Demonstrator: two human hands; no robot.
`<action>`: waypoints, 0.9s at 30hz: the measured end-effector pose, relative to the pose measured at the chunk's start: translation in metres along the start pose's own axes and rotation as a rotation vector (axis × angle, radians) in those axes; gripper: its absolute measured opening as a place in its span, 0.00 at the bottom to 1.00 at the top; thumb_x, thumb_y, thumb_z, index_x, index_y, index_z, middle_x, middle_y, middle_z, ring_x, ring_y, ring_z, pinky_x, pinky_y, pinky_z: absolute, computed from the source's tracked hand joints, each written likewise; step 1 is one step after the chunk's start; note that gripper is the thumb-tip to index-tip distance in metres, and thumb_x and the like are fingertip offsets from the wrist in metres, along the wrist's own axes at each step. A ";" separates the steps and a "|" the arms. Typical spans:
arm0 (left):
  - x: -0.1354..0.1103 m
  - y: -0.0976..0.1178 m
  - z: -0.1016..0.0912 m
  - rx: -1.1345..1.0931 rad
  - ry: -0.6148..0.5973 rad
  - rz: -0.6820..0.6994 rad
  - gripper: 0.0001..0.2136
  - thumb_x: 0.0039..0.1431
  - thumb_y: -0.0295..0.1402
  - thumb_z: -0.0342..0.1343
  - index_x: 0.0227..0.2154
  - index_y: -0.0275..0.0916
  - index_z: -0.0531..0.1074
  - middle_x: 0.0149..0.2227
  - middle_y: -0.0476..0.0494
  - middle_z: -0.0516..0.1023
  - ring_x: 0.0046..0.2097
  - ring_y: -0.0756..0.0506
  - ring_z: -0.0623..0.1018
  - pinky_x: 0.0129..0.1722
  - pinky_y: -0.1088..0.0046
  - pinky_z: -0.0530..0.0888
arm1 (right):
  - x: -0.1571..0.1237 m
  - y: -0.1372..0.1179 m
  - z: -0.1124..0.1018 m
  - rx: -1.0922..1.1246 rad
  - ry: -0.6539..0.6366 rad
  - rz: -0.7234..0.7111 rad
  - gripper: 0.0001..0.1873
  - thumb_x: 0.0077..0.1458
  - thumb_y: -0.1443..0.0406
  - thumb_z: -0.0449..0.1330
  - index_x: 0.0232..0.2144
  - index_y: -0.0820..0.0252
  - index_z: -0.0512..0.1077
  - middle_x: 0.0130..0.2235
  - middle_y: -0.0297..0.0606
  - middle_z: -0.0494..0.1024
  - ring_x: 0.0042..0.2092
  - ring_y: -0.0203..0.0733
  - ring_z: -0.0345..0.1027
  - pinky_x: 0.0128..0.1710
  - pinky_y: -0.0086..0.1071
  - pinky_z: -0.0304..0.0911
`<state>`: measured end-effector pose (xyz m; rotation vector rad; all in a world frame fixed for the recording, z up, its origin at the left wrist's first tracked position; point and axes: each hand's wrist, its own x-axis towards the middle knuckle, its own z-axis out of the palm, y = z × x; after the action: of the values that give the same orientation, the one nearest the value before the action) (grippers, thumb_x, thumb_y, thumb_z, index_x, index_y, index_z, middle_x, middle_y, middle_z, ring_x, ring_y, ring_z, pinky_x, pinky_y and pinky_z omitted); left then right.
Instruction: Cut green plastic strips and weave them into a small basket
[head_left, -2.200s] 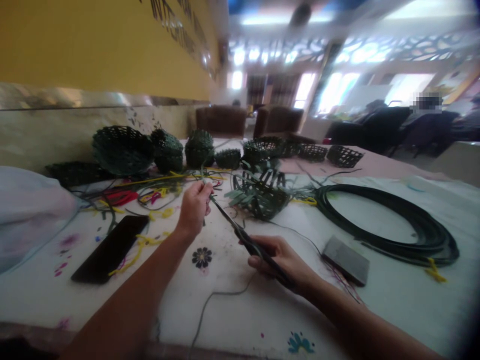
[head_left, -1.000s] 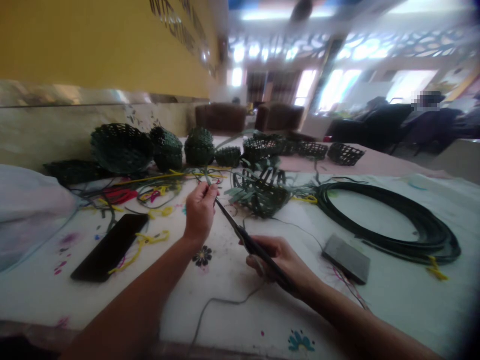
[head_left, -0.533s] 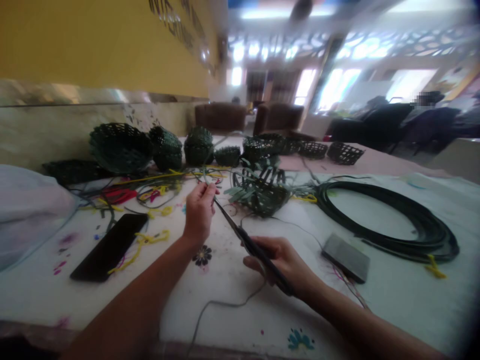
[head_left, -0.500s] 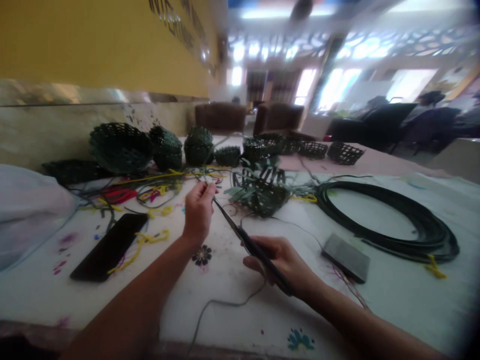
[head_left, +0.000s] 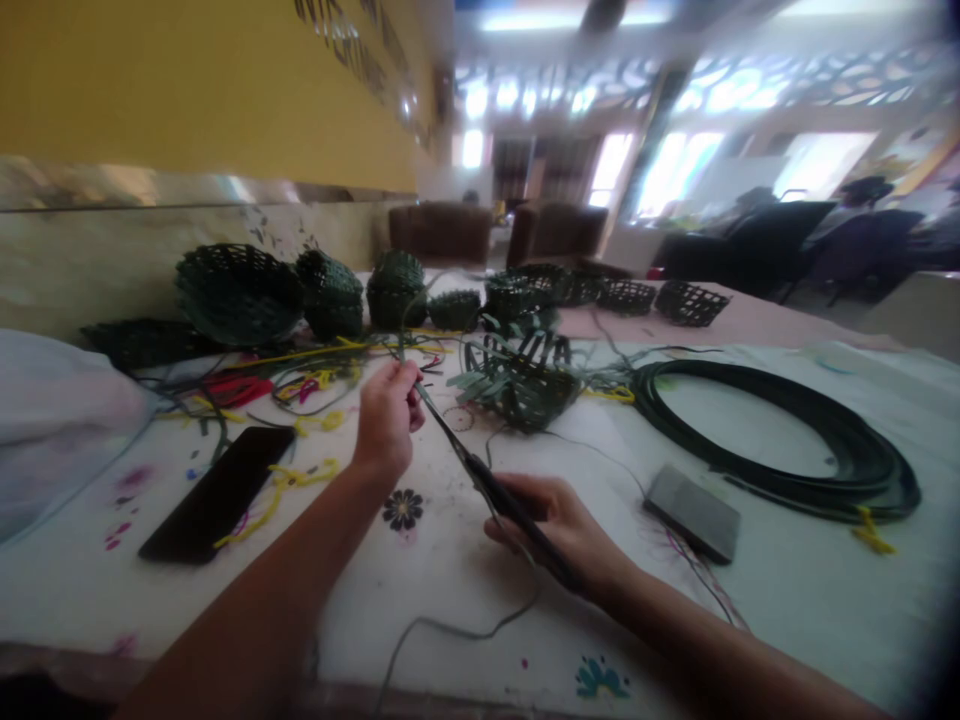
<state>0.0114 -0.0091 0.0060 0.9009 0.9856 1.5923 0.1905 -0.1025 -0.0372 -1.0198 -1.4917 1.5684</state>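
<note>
My left hand (head_left: 386, 418) is closed in a pinch on a thin dark green strip (head_left: 406, 320) that rises from its fingertips. My right hand (head_left: 559, 525) is wrapped round the handle of a long dark knife (head_left: 480, 470), whose blade points up and left to the strip at my left fingers. A thin grey strand (head_left: 450, 628) trails from below the right hand toward the table's near edge. Just beyond both hands lies a half-woven green basket (head_left: 521, 385) with loose strip ends.
Several finished green baskets (head_left: 240, 295) line the back of the white patterned tablecloth (head_left: 787, 590). A big coil of green strip (head_left: 780, 440) lies right, a grey block (head_left: 694, 513) before it, a black phone (head_left: 217, 493) left, coloured scraps (head_left: 307, 385) behind. People sit far right.
My left hand has shifted slightly left and back with the strip. The knife blade followed it. The grey strand below my right hand has slid further down.
</note>
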 end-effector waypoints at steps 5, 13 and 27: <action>-0.001 -0.001 0.000 -0.045 -0.013 -0.002 0.10 0.58 0.32 0.57 0.24 0.37 0.64 0.16 0.58 0.58 0.14 0.58 0.52 0.12 0.83 0.49 | -0.002 -0.004 0.003 0.020 0.004 -0.016 0.20 0.45 0.53 0.70 0.28 0.62 0.70 0.22 0.26 0.57 0.24 0.29 0.47 0.22 0.27 0.41; -0.003 0.001 0.002 -0.093 -0.019 0.007 0.11 0.58 0.33 0.57 0.24 0.37 0.64 0.16 0.58 0.58 0.14 0.59 0.52 0.13 0.83 0.49 | -0.006 -0.009 0.007 -0.035 0.043 -0.057 0.21 0.44 0.54 0.71 0.25 0.61 0.67 0.23 0.26 0.53 0.25 0.29 0.45 0.23 0.28 0.41; -0.008 -0.002 0.004 -0.096 -0.007 -0.047 0.09 0.60 0.30 0.55 0.24 0.36 0.66 0.16 0.58 0.56 0.14 0.59 0.51 0.13 0.84 0.47 | -0.002 0.000 0.008 0.071 0.040 -0.007 0.18 0.44 0.58 0.72 0.32 0.63 0.71 0.21 0.24 0.60 0.21 0.27 0.50 0.19 0.24 0.46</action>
<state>0.0179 -0.0156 0.0051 0.8116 0.9115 1.5815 0.1841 -0.1077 -0.0368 -0.9981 -1.4010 1.5756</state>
